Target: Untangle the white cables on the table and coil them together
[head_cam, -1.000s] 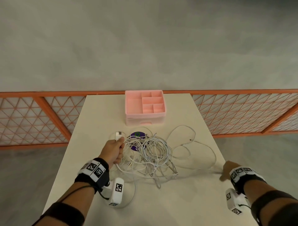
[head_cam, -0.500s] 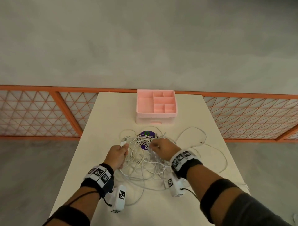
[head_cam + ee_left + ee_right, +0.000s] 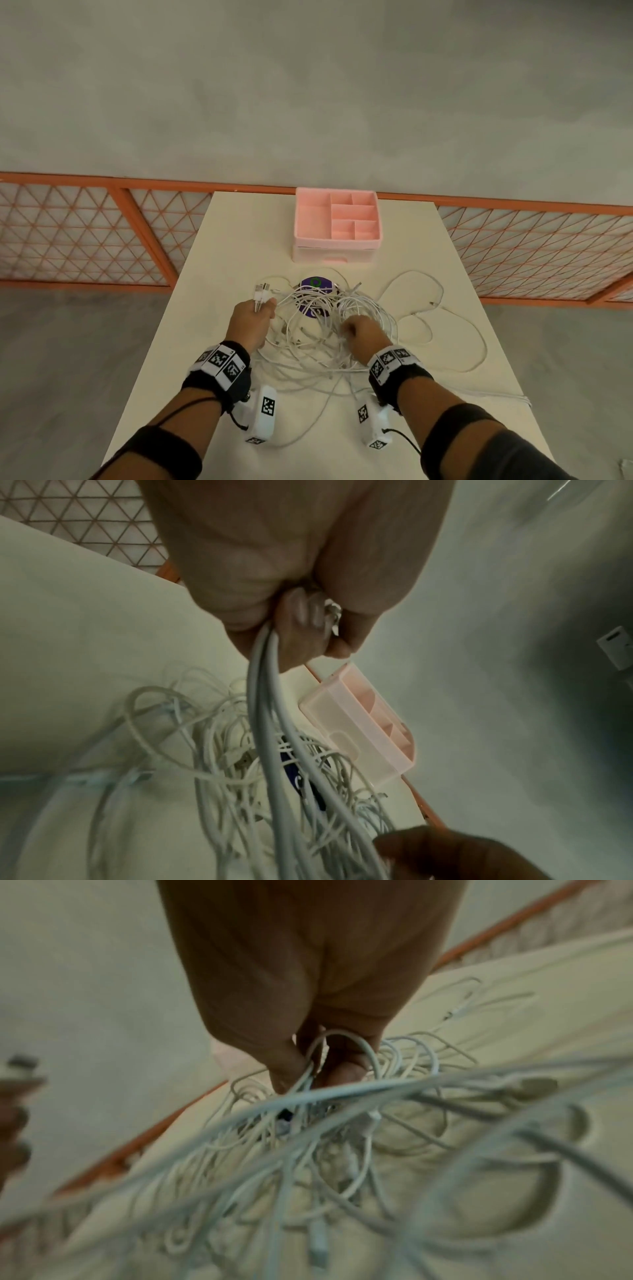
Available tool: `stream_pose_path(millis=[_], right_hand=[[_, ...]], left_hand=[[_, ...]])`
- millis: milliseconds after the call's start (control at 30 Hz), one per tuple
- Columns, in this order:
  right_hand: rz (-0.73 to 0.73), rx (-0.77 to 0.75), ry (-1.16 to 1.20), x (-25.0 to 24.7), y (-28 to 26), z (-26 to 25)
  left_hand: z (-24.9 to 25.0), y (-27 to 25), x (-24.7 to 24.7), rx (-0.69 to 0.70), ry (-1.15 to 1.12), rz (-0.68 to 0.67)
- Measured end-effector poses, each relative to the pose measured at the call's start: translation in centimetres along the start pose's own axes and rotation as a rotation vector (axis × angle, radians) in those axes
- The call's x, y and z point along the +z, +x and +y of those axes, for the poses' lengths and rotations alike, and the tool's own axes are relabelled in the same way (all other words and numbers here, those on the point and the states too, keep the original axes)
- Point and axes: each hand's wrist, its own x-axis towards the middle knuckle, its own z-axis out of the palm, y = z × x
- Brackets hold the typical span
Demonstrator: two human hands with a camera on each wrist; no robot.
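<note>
A tangle of white cables (image 3: 318, 329) lies on the cream table (image 3: 239, 246), over a purple disc (image 3: 313, 286). My left hand (image 3: 251, 317) grips a bundle of cable ends, their plugs (image 3: 261, 291) sticking out past the fist. In the left wrist view the curled fingers (image 3: 301, 620) clamp several thick strands (image 3: 270, 723) that run down into the pile. My right hand (image 3: 363, 337) sits in the right side of the tangle, fingers (image 3: 291, 1066) pinching a few thin loops (image 3: 346, 1053). Loose loops (image 3: 445, 329) trail off to the right.
A pink compartment organiser (image 3: 337, 224) stands at the far middle of the table, just beyond the cables. An orange mesh railing (image 3: 85, 236) runs behind the table on both sides. One cable (image 3: 496, 394) runs off the table's right edge.
My right hand came in from the table's right edge to the tangle, then drew back toward me holding loops. The left hand kept its grip on the plug ends.
</note>
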Motion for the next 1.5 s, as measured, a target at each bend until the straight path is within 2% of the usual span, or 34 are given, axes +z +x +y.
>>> stream_pose_path(millis=[133,200,300,467,567,667,767,900,1067,1167,1267,1333,1400,1500], right_hand=[[0.359,0.053,0.32,-2.3,0.3,-0.5],[0.419,0.04,0.384,-3.1,0.7,-0.3],[0.318,0.071,0.259,-3.6,0.9,0.4],[0.127,0.369,0.116,-3.3,0.8,2.5],[0.076,0.414,0.056,-3.2,0.5,2.4],[0.171,0.285,0.024,-3.2,0.2,1.6],[0.205,0.144,0.041,-3.2,0.0,0.8],[0.163,0.128,0.022,-2.8,0.0,-0.1],[0.165,0.068,-0.016,-3.0,0.0,-0.8],[0.275,-0.028,0.006,-2.9,0.1,-1.6],[0.414,-0.228,0.066,-2.8,0.3,-3.0],[0.325,-0.338,0.174,-2.7,0.1,-4.2],[0.111,-0.372,0.189,-2.2,-0.2,-5.3],[-0.093,-0.417,-0.079,-0.6,-0.1,-5.8]], left_hand=[[-0.9,-0.1,0.8,0.016,0.089,-0.044],[-1.6,0.1,1.1,0.029,0.126,-0.051],[-2.8,0.4,1.4,0.011,0.135,-0.045],[-4.4,0.5,2.2,-0.073,0.173,-0.11],[-5.0,0.6,2.9,-0.106,0.176,-0.116],[-5.1,1.1,3.5,-0.126,0.193,-0.122],[-4.9,1.4,4.3,-0.122,0.319,-0.199],[-6.3,2.2,5.4,-0.084,0.524,-0.27],[-5.6,2.4,5.4,-0.074,0.619,-0.221],[-4.3,2.7,4.8,-0.046,0.579,-0.226],[-2.2,2.8,3.9,0.005,0.551,-0.239],[-0.6,2.7,3.3,0.025,0.527,-0.248],[0.5,2.6,2.7,0.034,0.48,-0.249],[1.8,2.2,2.0,0.063,0.448,-0.213]])
